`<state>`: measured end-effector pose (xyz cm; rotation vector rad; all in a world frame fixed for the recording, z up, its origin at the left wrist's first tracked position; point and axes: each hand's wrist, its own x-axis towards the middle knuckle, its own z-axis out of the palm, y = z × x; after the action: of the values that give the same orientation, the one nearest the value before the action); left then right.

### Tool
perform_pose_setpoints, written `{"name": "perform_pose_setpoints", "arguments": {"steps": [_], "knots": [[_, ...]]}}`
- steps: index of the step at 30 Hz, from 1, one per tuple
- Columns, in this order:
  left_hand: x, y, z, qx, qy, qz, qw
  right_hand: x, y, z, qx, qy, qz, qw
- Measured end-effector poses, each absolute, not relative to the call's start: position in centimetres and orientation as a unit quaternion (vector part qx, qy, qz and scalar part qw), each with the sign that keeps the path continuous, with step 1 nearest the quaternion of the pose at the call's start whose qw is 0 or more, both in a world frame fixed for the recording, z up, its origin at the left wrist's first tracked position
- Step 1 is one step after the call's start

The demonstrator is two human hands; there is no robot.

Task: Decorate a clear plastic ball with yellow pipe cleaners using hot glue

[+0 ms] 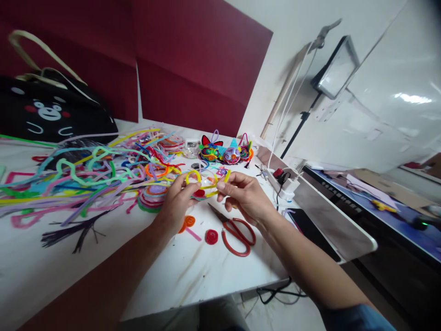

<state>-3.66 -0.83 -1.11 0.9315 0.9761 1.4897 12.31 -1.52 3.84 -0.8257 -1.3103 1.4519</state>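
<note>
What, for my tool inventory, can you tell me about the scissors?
The scissors have rounded, plastic-looking red-orange handles and dark, metal-looking blades, which look nearly closed. They lie on the white table, tips pointing away from the person, just right of a red coil. The right hand is nearby, apparently not touching them.

Tally of items on and over 1 white tabletop [151,280].
Bare hands: 2 (left hand [176,198], right hand [245,196]). Orange-red-handled metal scissors [229,224]: 1. Round red fuzzy coil [211,236] beside scissors: 1. Orange fuzzy coils [189,221]: 2 showing. Short pink fuzzy strip [193,234]: 1. Black bear-face bag [51,126]: 1. Small multicoloured coil-decorated figures [210,153]: 3. Yellow fuzzy stem [228,175] in hand: count unclear. Tangled multicoloured fuzzy stems [86,182]: uncountable.
</note>
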Motion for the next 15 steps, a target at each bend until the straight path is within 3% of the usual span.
{"name": "perform_pose_setpoints", "arguments": {"steps": [15], "knots": [[-3.3, -1.0, -0.6, 0.311, 0.376, 0.683, 0.544, 8.4, -3.8, 1.7, -0.304, -0.5, 0.686, 0.432]]}}
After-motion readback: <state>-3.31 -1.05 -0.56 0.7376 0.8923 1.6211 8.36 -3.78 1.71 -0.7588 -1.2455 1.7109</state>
